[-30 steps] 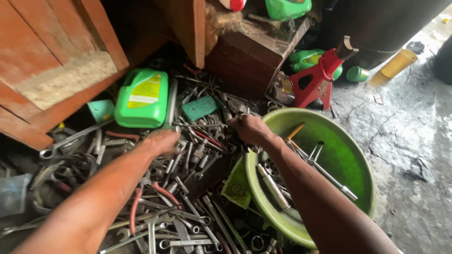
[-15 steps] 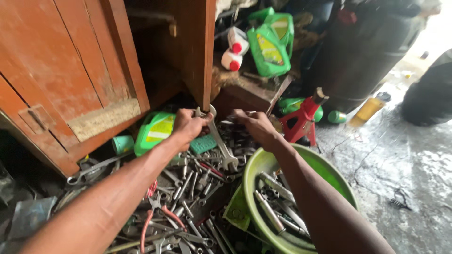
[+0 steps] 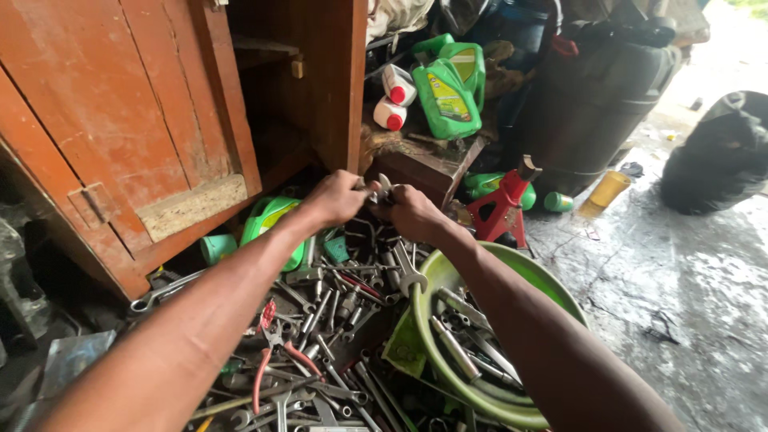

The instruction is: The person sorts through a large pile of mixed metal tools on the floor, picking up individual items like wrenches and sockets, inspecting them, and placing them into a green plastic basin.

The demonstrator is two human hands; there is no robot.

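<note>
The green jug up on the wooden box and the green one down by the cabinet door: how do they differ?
The upper green jug stands upright, raised on the wooden box, in full view. The lower green jug lies on its side at floor level among tools, partly hidden by the left arm. Both are green plastic with yellow labels.

Both hands meet at the middle of the scene, the left hand [image 3: 336, 198] just left of the right hand [image 3: 412, 212], together gripping a small steel wrench [image 3: 382, 190] between them. Below and nearer lies a heap of loose steel wrenches and spanners [image 3: 336, 320] on the floor. To the right of that heap sits a round green plastic basin [image 3: 552, 296] with more tools in it. Left and far stands a tall red-brown wooden cabinet [image 3: 120, 120]. Behind the hands, a green plastic oil jug [image 3: 448, 88] rests on a dark wooden box [image 3: 424, 172]; right of the box stands a red metal jack stand [image 3: 504, 208].
</note>
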